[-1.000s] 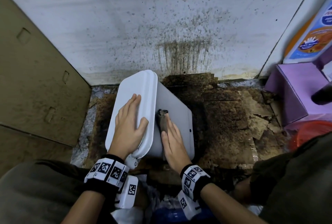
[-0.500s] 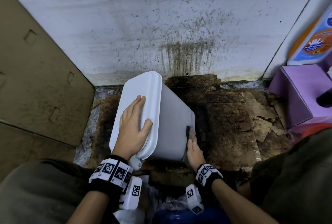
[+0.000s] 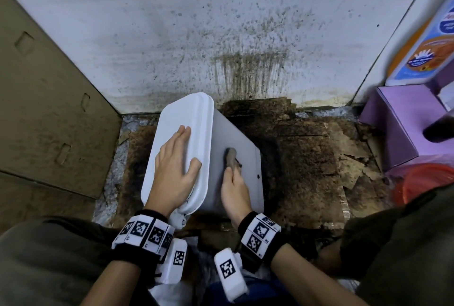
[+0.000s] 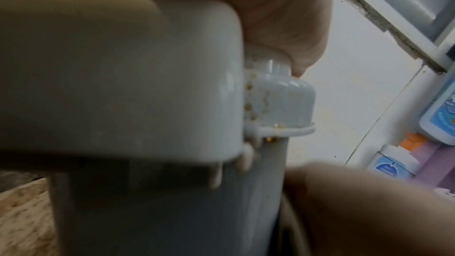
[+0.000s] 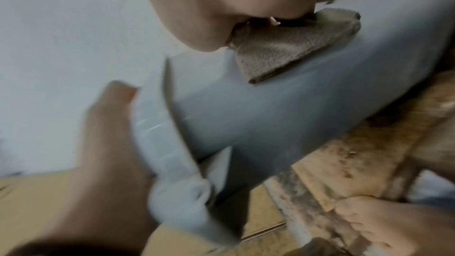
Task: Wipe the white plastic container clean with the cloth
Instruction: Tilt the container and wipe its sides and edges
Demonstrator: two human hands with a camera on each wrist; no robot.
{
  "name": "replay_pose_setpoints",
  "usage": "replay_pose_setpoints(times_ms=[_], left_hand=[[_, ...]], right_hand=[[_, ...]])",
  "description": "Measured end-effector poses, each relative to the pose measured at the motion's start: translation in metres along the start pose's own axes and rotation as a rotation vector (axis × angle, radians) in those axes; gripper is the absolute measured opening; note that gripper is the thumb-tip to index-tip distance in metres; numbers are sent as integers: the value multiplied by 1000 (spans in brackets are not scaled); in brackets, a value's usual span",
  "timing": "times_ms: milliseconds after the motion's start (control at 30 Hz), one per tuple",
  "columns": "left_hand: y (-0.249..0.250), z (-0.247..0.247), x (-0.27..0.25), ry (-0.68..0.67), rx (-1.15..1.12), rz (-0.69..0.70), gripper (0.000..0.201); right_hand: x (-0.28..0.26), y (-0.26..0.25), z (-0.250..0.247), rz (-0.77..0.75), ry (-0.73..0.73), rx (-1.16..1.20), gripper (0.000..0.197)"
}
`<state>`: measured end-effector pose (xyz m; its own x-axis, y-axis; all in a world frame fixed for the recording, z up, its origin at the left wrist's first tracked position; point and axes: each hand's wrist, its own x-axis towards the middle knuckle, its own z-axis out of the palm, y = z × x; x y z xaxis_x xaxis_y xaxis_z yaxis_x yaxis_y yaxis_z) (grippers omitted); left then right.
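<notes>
The white plastic container (image 3: 248, 158) stands tilted on soiled cardboard, its lid (image 3: 181, 114) facing up and left. My left hand (image 3: 174, 165) lies flat on the lid with straight fingers, the thumb over the lid's right edge. My right hand (image 3: 234, 185) grips a grey-brown cloth (image 3: 231, 158) and presses it against the container's side wall. In the right wrist view the folded cloth (image 5: 290, 50) sticks out from under my right hand (image 5: 209, 7) onto the wall (image 5: 270, 114). The left wrist view shows the lid's corner (image 4: 123, 65) and a small stained cap (image 4: 283, 100).
A stained white wall (image 3: 245, 35) rises just behind the container. A brown cardboard panel (image 3: 49, 109) leans at the left. At the right stand a purple box (image 3: 398, 119), a blue-and-orange bottle (image 3: 430, 47) and a red object (image 3: 430, 178). Dirty torn cardboard (image 3: 307, 158) covers the floor.
My right hand with the cloth slid from beside the lid to the wall's right edge, then back to the middle of the wall. The left hand stayed on the lid.
</notes>
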<state>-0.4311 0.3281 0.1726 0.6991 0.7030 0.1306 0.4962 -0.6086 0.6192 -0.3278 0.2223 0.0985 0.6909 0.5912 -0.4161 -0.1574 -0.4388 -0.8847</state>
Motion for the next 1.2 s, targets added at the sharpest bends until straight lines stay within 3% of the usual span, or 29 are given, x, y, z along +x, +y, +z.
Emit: replay_pose_setpoints(times_ms=[133, 300, 467, 633, 900, 1033, 1200], left_hand=[[-1, -1, 1, -7, 3, -1, 73], [-4, -2, 0, -7, -16, -1, 71], [-13, -5, -4, -3, -39, -5, 70], [-18, -7, -5, -4, -44, -2, 70], [-10, -5, -5, -15, -45, 1, 69], [-11, -6, -5, -17, -53, -2, 70], [-14, -7, -3, -24, -50, 7, 70]], right_hand=[[-14, -28, 7, -232, -93, 54, 59], [-15, -16, 3, -473, -97, -105, 52], [15, 18, -10, -549, -164, -194, 53], [48, 47, -24, -434, -124, -270, 53], [67, 55, -35, 109, 17, -223, 52], [73, 35, -23, 159, 71, -165, 53], [64, -13, -16, 42, -6, -89, 51]])
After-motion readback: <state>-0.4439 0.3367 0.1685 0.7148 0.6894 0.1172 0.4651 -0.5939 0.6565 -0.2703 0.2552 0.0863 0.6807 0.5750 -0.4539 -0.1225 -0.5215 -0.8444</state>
